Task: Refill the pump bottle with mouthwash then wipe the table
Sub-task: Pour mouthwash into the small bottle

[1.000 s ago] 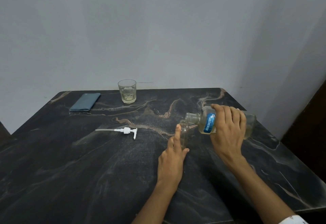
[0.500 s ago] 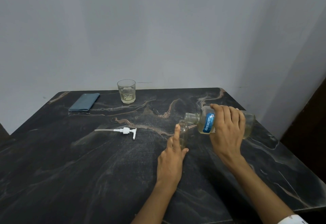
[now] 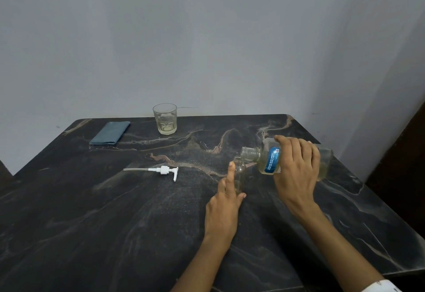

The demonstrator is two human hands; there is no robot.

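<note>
Tilting mouthwash bottle (image 3: 271, 160), part full, over small bottle (image 3: 239, 174).

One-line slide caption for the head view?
Right hand tips mouthwash bottle over small bottle steadied by left hand.

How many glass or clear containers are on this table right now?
3: a drinking glass at the back by the wall, a small pump bottle steadied by the left hand, and a mouthwash bottle tipped in the right hand.

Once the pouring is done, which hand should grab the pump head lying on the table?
Probably the left. The left hand only steadies the small bottle, and the pump head lies on its side of the table. The right hand grips the tilted mouthwash bottle.
</note>
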